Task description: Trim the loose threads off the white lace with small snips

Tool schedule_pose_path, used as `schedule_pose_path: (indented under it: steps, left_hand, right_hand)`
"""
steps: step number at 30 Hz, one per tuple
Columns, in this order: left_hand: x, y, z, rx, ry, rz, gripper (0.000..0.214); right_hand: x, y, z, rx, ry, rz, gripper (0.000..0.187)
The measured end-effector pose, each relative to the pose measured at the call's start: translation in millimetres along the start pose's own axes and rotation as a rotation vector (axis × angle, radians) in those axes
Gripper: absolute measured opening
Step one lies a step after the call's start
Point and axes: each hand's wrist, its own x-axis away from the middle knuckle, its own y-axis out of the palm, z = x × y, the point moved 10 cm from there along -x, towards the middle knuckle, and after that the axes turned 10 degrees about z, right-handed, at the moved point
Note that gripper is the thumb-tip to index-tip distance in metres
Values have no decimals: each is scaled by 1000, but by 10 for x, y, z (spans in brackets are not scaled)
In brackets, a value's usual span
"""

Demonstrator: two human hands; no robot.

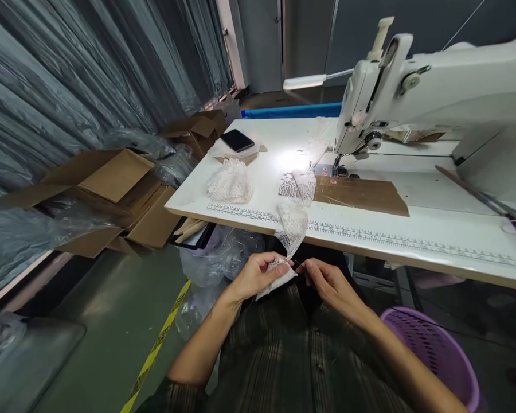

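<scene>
My left hand [262, 276] pinches a piece of white lace [293, 221] over my lap, below the table's front edge. From there the lace runs up over the edge onto the tabletop, toward the needle of the sewing machine [361, 109]. Close by on the right, my right hand [325, 280] is closed, thumb against fingers, at the edge of the lace. Something thin and dark shows at its fingertips, too small to name. A bunched heap of white lace [231, 182] lies on the table to the left.
The white table [258, 137] has a printed ruler along its front. On it lie a phone [237, 140], a brown card strip [361, 195] and a dark tool [473, 192]. Open cardboard boxes [116, 172] stand left; a purple basket [456, 355] stands lower right.
</scene>
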Motion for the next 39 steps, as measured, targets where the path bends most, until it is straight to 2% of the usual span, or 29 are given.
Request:
schedule_pose_path:
  steps: [7,16,27,31,33,35,37,39]
  left_hand:
    - [8,3,34,-75,42,-41,37]
    - [10,-64,57,-55,74,35,34]
    - [-30,-55,-26,72,43,74,33]
    - [-21,-57,-71,89,35,54,31]
    - [-22,-34,-166,16,32,22,32]
    - [-50,19,-305,-143,58,-30,33]
    - [-121,62,-442,-338,140,-57,30]
    - [-233,54,-534,-507,256,-15,26]
  right_hand:
    - [-13,105,-65,66,-52,-59,46]
    - [-153,148,-257,136,-203,-52,43]
    - [-184,186,-180,145,-148,-14,46]
    - [-95,153,-157,93,-118,-63,45]
    - [-21,94,-129,79,-107,-69,46]
    - [34,-13,-97,61,-100,-14,43]
    - [41,-194,-48,49,-70,145,39]
    - [20,-357,11,51,-17,323,38]
